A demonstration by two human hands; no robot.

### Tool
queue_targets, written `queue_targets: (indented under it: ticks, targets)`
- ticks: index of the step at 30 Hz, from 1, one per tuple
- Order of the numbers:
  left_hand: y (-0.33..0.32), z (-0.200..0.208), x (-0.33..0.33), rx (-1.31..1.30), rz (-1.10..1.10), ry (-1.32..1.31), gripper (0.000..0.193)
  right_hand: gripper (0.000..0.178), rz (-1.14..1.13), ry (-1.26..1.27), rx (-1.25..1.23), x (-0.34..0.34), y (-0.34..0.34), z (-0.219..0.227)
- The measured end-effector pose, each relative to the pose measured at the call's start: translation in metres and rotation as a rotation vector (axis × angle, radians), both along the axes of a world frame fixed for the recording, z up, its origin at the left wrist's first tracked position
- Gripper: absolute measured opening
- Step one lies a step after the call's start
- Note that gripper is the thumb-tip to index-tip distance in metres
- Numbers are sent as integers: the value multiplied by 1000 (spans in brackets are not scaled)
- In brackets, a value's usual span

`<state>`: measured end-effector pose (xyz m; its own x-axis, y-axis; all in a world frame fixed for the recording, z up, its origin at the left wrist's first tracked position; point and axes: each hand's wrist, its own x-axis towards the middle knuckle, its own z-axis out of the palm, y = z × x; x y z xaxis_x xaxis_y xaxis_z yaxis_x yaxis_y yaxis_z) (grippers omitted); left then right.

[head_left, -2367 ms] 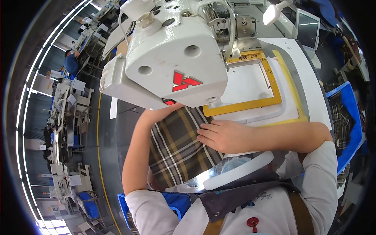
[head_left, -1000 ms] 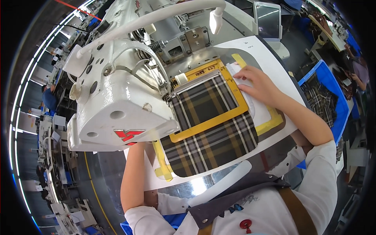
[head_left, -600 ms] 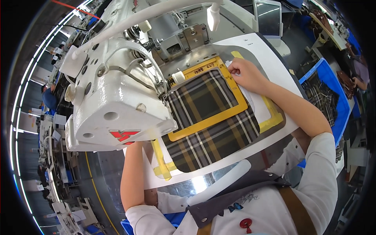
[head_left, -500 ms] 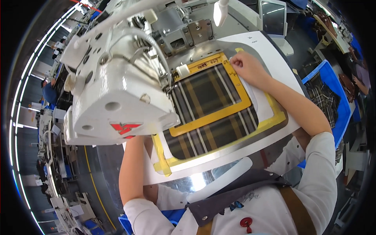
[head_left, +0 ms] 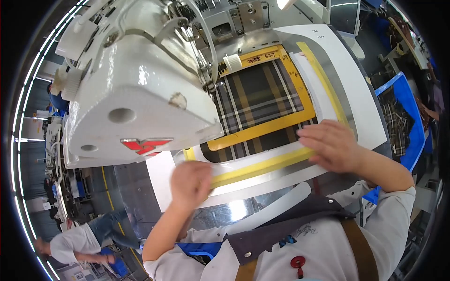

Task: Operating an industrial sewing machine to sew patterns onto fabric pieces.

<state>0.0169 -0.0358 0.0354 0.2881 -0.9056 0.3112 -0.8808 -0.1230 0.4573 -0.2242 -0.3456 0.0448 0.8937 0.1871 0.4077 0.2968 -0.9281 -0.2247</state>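
Observation:
A dark plaid cloth lies under a yellow rectangular frame on the white bed of a big white sewing machine. A white template with a yellow band covers the cloth's near edge. My left hand presses flat on the template's left end, fingers together. My right hand rests flat on its right end, fingers spread. Neither hand grips anything.
A blue bin with plaid pieces stands at the right. A small screen sits at the back right. Another person bends over at the lower left, beside rows of machines.
The plaid cloth went under the yellow frame, and the template now covers its near edge. My right hand came back from the frame's far corner. My left hand came up onto the template.

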Motion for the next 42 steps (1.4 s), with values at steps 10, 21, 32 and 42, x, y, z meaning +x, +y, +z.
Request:
queue_targets:
  ticks: [10, 21, 32, 42]
  targets:
    - [-41, 14, -46, 219, -69, -102, 64, 56, -180, 230, -121, -2, 17, 2]
    - [-41, 9, -49, 136, -129, -59, 58, 58, -220, 208, -88, -10, 22, 1]
    - [-37, 19, -55, 186, -13, -284, 56, 53, -171, 181, -97, -8, 23, -1]
    - [-31, 15, -55, 135, 18, -278, 52, 53, -180, 131, -160, -11, 29, 4]
